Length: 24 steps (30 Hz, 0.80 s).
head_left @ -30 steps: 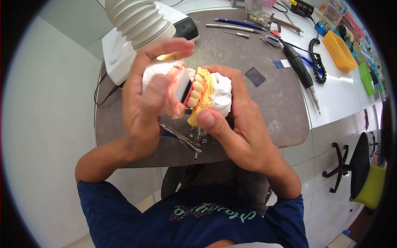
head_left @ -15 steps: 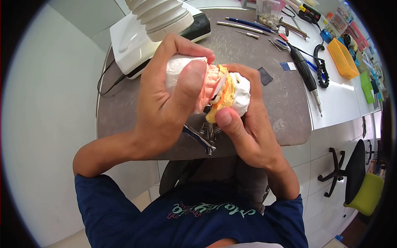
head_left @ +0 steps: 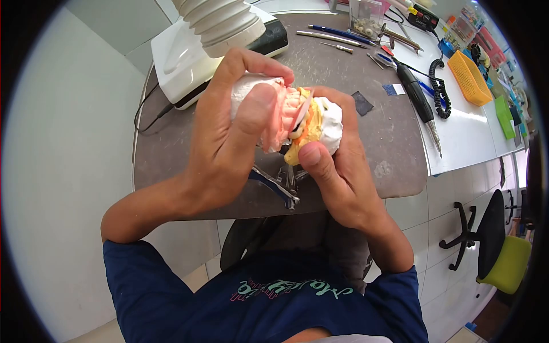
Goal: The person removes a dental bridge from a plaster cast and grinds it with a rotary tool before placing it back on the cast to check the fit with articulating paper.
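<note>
My left hand (head_left: 214, 143) is closed round a pink dental cast (head_left: 274, 123) on a white plaster base, its thumb lying across the near face. Opposite it, my right hand (head_left: 349, 177) grips a yellow dental cast (head_left: 296, 153) backed with white plaster (head_left: 331, 123), thumb on its lower edge. The two casts face each other with their teeth rows close together. A thin pinkish strip (head_left: 303, 111) stands between them, beside pale teeth and a dark gap. Below the casts, a metal articulator (head_left: 290, 177) with a blue arm shows partly; my left hand hides some of it.
A white machine (head_left: 183, 63) with a ribbed suction hose (head_left: 220, 26) stands at back left. Pens and thin tools (head_left: 331, 37) lie at the back of the grey bench (head_left: 394, 148). A black handpiece (head_left: 414, 94) and a yellow basket (head_left: 469, 77) are on the right.
The pink cast has tilted slightly, and more of its pink side shows by my left thumb. Both casts are a little higher in view. My grips stay the same.
</note>
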Motion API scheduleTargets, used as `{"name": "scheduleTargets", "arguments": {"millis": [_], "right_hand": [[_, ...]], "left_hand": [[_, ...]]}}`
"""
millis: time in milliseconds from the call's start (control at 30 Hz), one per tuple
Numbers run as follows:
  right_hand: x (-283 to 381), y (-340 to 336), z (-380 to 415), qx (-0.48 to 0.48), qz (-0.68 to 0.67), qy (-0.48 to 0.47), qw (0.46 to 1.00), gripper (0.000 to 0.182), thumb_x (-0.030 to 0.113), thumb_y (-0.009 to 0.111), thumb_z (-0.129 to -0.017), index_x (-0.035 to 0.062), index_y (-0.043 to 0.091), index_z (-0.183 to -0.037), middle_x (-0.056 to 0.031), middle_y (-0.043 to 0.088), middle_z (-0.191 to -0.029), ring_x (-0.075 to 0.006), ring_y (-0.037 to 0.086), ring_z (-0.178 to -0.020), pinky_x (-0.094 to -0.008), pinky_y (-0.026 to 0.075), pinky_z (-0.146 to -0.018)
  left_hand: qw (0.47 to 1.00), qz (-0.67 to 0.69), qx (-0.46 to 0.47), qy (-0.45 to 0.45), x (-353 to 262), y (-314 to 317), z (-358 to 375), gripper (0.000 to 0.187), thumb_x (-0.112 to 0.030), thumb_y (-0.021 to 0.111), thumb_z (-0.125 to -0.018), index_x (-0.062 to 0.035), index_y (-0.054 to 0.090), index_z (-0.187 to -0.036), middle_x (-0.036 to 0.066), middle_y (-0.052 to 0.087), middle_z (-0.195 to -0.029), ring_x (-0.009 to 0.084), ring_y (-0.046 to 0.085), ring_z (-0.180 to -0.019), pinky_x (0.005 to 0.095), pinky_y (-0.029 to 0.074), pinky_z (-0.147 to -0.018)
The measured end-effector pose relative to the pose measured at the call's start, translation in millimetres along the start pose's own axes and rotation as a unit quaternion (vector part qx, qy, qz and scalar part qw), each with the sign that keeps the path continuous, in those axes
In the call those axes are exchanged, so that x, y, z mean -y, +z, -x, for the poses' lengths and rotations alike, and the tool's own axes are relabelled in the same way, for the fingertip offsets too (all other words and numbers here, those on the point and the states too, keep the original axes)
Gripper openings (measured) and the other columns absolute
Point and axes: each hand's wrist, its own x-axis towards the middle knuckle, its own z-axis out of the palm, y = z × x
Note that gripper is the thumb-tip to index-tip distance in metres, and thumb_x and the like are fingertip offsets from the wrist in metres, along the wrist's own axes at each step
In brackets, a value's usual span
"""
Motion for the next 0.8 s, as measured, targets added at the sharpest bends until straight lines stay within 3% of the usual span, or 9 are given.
{"name": "scheduleTargets", "arguments": {"millis": [67,133,167,233,300,400,467,800], "right_hand": [[-3.4,-5.4,-2.5,-0.003,0.089,-0.071,0.993,0.065,0.041,0.058,-0.092,-0.0023,0.027,-0.129,-0.0220,0.064,-0.095,-0.0336,0.068,-0.083,-0.0377,0.052,-0.072],[-2.5,-6.2,-0.2,-0.005,0.098,-0.083,0.992,0.066,0.041,0.059,-0.091,-0.0024,0.027,-0.130,-0.0226,0.063,-0.095,-0.0346,0.068,-0.083,-0.0381,0.052,-0.072],[-2.9,-5.3,-0.2,-0.003,0.101,-0.092,0.991,0.067,0.041,0.059,-0.091,-0.0024,0.027,-0.130,-0.0232,0.063,-0.095,-0.0355,0.067,-0.084,-0.0386,0.052,-0.072],[-3.6,-4.4,-0.6,-0.007,0.092,-0.102,0.991,0.068,0.041,0.060,-0.090,-0.0025,0.027,-0.131,-0.0244,0.062,-0.095,-0.0365,0.067,-0.082,-0.0391,0.053,-0.070],[-1.3,-4.0,2.7,0.003,0.025,-0.032,0.999,0.067,0.043,0.059,-0.091,0.0005,0.030,-0.134,-0.0161,0.056,-0.114,-0.0213,0.057,-0.104,-0.0330,0.044,-0.089],[-1.4,-5.2,2.6,0.007,0.031,-0.030,0.999,0.067,0.043,0.059,-0.091,0.0006,0.030,-0.134,-0.0167,0.056,-0.114,-0.0218,0.057,-0.103,-0.0332,0.044,-0.089],[-2.8,-5.6,3.0,0.008,0.032,-0.029,0.999,0.067,0.042,0.059,-0.091,0.0007,0.030,-0.134,-0.0170,0.056,-0.113,-0.0221,0.057,-0.103,-0.0334,0.045,-0.089],[-3.8,-6.6,4.9,0.008,0.031,-0.028,0.999,0.067,0.044,0.057,-0.091,0.0010,0.029,-0.134,-0.0176,0.056,-0.113,-0.0231,0.058,-0.103,-0.0339,0.045,-0.088]], "left_hand": [[0.999,0.044,0.002,0.028,6.4,0.2,-6.7,0.034,-0.027,0.053,-0.091,0.0025,0.052,-0.108,0.014,0.054,-0.104,0.0167,0.053,-0.098,0.0291,0.043,-0.086],[0.978,-0.035,0.032,0.204,16.9,-5.8,-10.0,0.059,-0.046,0.056,-0.084,0.0017,0.048,-0.118,0.022,0.048,-0.122,0.0251,0.048,-0.114,0.0372,0.038,-0.098],[0.977,-0.036,0.035,0.208,16.9,-11.5,-12.7,0.059,-0.046,0.056,-0.084,0.0017,0.048,-0.118,0.022,0.048,-0.122,0.0251,0.048,-0.114,0.0372,0.038,-0.098],[0.934,-0.153,0.108,0.303,13.4,-21.1,-17.1,0.070,-0.048,0.066,-0.076,0.0021,0.047,-0.121,0.026,0.046,-0.124,0.0284,0.046,-0.117,0.0394,0.036,-0.100],[0.947,-0.129,0.109,0.272,13.6,-20.8,-16.8,0.066,-0.043,0.069,-0.073,0.0013,0.049,-0.118,0.025,0.047,-0.122,0.0288,0.047,-0.115,0.0394,0.036,-0.100],[0.944,-0.139,0.133,0.269,14.5,-23.2,-19.3,0.055,-0.038,0.068,-0.074,-0.0013,0.053,-0.113,0.025,0.048,-0.120,0.0277,0.048,-0.111,0.0390,0.039,-0.096],[0.942,-0.119,0.123,0.287,14.3,-23.0,-21.4,0.045,-0.021,0.071,-0.067,-0.0015,0.060,-0.105,0.021,0.054,-0.112,0.0253,0.055,-0.100,0.0343,0.044,-0.086],[0.953,-0.079,0.117,0.270,13.6,-19.1,-19.3,0.032,-0.013,0.065,-0.073,-0.0002,0.059,-0.101,0.021,0.055,-0.106,0.0227,0.056,-0.094,0.0312,0.046,-0.082]]}}
